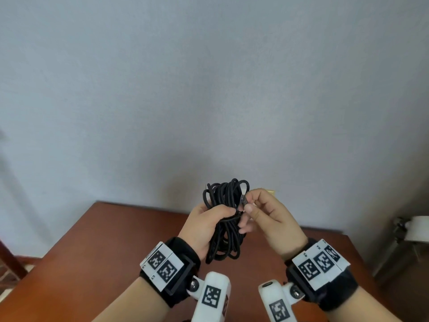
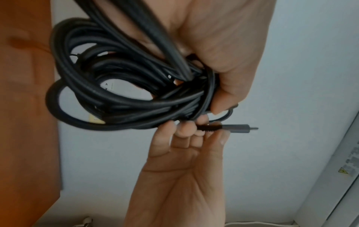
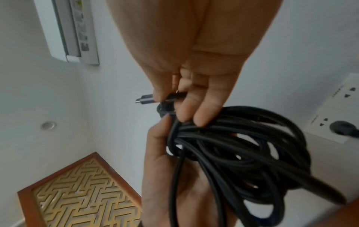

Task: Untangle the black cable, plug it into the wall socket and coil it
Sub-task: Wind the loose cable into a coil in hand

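Note:
The black cable [image 1: 222, 228] is a tangled bundle of loops held above the brown table [image 1: 116, 240]. My left hand [image 1: 204, 221] grips the bundle round its middle, thumb across the front. My right hand [image 1: 267, 212] pinches the cable's small connector end [image 1: 243, 199] between thumb and forefinger, right beside the bundle. The left wrist view shows the bundle [image 2: 116, 86] and the grey connector [image 2: 235, 128] sticking out of the right hand's pinch [image 2: 209, 130]. In the right wrist view the connector [image 3: 145, 98] points left, and white wall sockets [image 3: 334, 99] sit at the right.
A black round plug [image 3: 342, 127] sits in the lower wall socket. A white wall unit [image 3: 71, 30] hangs higher up. A wooden lattice panel [image 3: 83, 192] stands to the left. A white object on a metal stand [image 1: 415, 228] is right of the table.

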Demonstrator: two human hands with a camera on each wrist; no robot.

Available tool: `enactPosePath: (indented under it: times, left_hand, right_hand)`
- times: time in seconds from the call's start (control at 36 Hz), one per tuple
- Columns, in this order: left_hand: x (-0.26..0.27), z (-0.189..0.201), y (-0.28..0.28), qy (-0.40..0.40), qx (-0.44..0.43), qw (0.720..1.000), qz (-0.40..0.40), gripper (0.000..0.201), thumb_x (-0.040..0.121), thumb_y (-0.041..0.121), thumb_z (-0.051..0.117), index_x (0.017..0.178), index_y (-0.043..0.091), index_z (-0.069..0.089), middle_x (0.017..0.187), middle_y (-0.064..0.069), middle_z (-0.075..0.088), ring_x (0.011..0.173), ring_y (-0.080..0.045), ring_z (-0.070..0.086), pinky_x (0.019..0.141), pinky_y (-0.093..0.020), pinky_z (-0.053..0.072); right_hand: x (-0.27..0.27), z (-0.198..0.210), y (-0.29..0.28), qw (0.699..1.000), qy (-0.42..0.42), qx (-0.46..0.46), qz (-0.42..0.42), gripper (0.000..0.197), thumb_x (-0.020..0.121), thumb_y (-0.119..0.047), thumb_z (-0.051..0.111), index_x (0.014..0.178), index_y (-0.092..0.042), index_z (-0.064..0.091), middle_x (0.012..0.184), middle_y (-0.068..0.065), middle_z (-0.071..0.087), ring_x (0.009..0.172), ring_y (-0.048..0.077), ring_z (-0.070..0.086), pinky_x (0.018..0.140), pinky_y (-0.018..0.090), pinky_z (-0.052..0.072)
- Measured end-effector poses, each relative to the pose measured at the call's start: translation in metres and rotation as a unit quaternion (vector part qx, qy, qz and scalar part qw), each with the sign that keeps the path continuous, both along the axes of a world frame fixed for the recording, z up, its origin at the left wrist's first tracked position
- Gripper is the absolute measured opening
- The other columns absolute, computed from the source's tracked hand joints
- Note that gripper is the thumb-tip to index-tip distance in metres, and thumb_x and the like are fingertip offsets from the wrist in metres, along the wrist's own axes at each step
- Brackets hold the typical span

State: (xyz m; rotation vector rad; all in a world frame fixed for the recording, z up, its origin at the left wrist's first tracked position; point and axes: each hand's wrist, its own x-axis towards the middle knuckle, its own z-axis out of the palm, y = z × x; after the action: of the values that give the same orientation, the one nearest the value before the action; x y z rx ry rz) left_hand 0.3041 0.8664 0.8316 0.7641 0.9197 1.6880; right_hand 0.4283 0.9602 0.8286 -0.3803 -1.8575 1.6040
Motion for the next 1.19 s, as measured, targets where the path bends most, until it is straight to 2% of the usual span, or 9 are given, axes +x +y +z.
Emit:
enactPosePath:
  times: [0.25, 0.47, 0.61, 0.69, 0.86, 0.97, 1.08, 1.14, 1.19]
  left_hand:
    - [0.002, -0.003, 0.0, -0.012, -0.009, 0.999, 0.048, 0.039, 0.077, 0.01, 0.063, 0.111, -0.009, 0.061, 0.096, -0.034, 0.059, 0.081, -0.044, 0.062, 0.082, -0.061, 0.05]
    - [0.0, -0.014, 0.005, 0.064, -0.04, 0.994, 0.077, 0.033, 0.071, 0.015, 0.065, 0.102, 0.003, 0.069, 0.092, -0.02, 0.068, 0.084, -0.032, 0.067, 0.084, -0.05, 0.053]
    - [0.001, -0.019, 0.009, 0.069, -0.056, 0.993, 0.081, 0.064, 0.058, 0.024, 0.067, 0.118, 0.004, 0.057, 0.096, -0.016, 0.064, 0.088, -0.027, 0.065, 0.077, -0.038, 0.053]
    - [0.0, -0.017, 0.01, 0.122, -0.051, 0.987, 0.087, 0.052, 0.072, 0.024, 0.074, 0.119, 0.01, 0.057, 0.108, -0.012, 0.068, 0.097, -0.021, 0.068, 0.08, -0.031, 0.053]
    - [-0.003, -0.013, 0.009, 0.171, -0.038, 0.979, 0.106, 0.037, 0.076, 0.017, 0.071, 0.11, 0.005, 0.065, 0.107, -0.018, 0.07, 0.102, -0.029, 0.067, 0.091, -0.039, 0.054]
    - [-0.003, -0.014, 0.008, 0.155, -0.035, 0.984, 0.085, 0.035, 0.072, 0.015, 0.066, 0.101, -0.003, 0.063, 0.091, -0.016, 0.066, 0.088, -0.027, 0.065, 0.082, -0.038, 0.052]
    - [-0.004, -0.015, 0.009, 0.131, -0.054, 0.987, 0.075, 0.049, 0.059, 0.025, 0.066, 0.097, -0.004, 0.061, 0.083, -0.012, 0.06, 0.081, -0.025, 0.06, 0.076, -0.04, 0.048]
    - [-0.002, -0.015, 0.01, 0.109, -0.059, 0.99, 0.073, 0.039, 0.056, 0.024, 0.066, 0.089, 0.003, 0.067, 0.081, -0.011, 0.062, 0.079, -0.025, 0.061, 0.076, -0.041, 0.047]
    - [-0.002, -0.016, 0.01, 0.096, -0.057, 0.991, 0.07, 0.023, 0.06, 0.017, 0.064, 0.081, 0.011, 0.069, 0.077, -0.007, 0.064, 0.076, -0.022, 0.062, 0.074, -0.038, 0.048]
  right_hand:
    - [-0.007, 0.004, -0.001, 0.99, 0.014, 0.064, -0.122, 0.018, 0.087, -0.001, 0.062, 0.074, -0.013, 0.055, 0.068, 0.002, 0.055, 0.052, 0.011, 0.053, 0.041, 0.025, 0.045]
    - [-0.005, 0.01, 0.001, 0.944, -0.094, 0.273, -0.158, 0.018, 0.079, -0.001, 0.066, 0.069, -0.011, 0.054, 0.062, 0.005, 0.057, 0.06, 0.012, 0.049, 0.057, 0.019, 0.039]
    - [-0.004, 0.011, 0.0, 0.9, -0.14, 0.393, -0.127, 0.026, 0.078, -0.005, 0.061, 0.071, -0.025, 0.046, 0.072, -0.013, 0.047, 0.067, 0.001, 0.045, 0.061, 0.013, 0.034]
    - [-0.005, 0.011, -0.004, 0.876, -0.175, 0.435, -0.113, 0.014, 0.082, -0.005, 0.048, 0.081, -0.018, 0.053, 0.081, -0.008, 0.047, 0.071, 0.007, 0.046, 0.062, 0.015, 0.034]
    - [-0.002, 0.007, 0.001, 0.909, -0.095, 0.394, -0.101, 0.021, 0.087, -0.012, 0.052, 0.094, -0.013, 0.072, 0.09, -0.01, 0.059, 0.085, -0.002, 0.055, 0.076, 0.006, 0.04]
    - [0.001, 0.007, -0.001, 0.924, -0.052, 0.366, -0.103, 0.019, 0.084, -0.006, 0.061, 0.092, -0.018, 0.073, 0.083, -0.012, 0.057, 0.076, 0.0, 0.055, 0.069, 0.008, 0.041]
    - [0.002, 0.003, -0.005, 0.963, 0.015, 0.246, -0.112, 0.02, 0.078, 0.003, 0.068, 0.082, -0.015, 0.059, 0.067, 0.002, 0.051, 0.056, 0.02, 0.048, 0.054, 0.028, 0.043]
    - [-0.001, 0.001, -0.007, 0.98, 0.068, 0.155, -0.101, 0.03, 0.076, 0.01, 0.068, 0.08, -0.014, 0.05, 0.065, 0.01, 0.046, 0.053, 0.031, 0.04, 0.051, 0.039, 0.039]
    - [-0.004, 0.0, -0.003, 0.989, 0.094, 0.058, -0.096, 0.04, 0.071, 0.009, 0.072, 0.084, -0.014, 0.042, 0.061, 0.004, 0.041, 0.053, 0.025, 0.035, 0.053, 0.041, 0.036]
